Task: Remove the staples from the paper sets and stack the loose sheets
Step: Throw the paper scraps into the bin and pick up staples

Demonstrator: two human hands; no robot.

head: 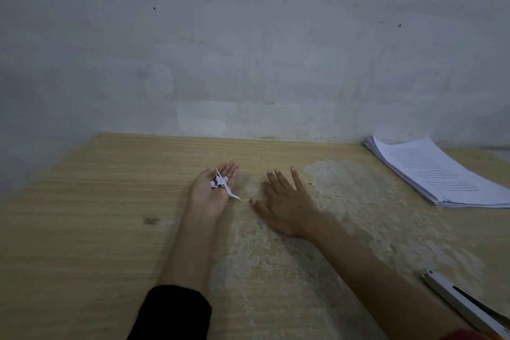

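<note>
My left hand [211, 190] lies palm up on the wooden table [96, 201], fingers straight, with small torn white paper scraps [224, 184] resting in the palm. My right hand [284, 201] lies flat, palm down, fingers spread on the table just right of it, holding nothing. A stack of printed white sheets [438, 171] sits at the back right of the table, apart from both hands.
A white metal stapler-like tool [463, 303] lies at the front right edge. The tabletop's surface is worn and peeling around my right arm. A bare grey wall [248, 50] rises directly behind the table's far edge.
</note>
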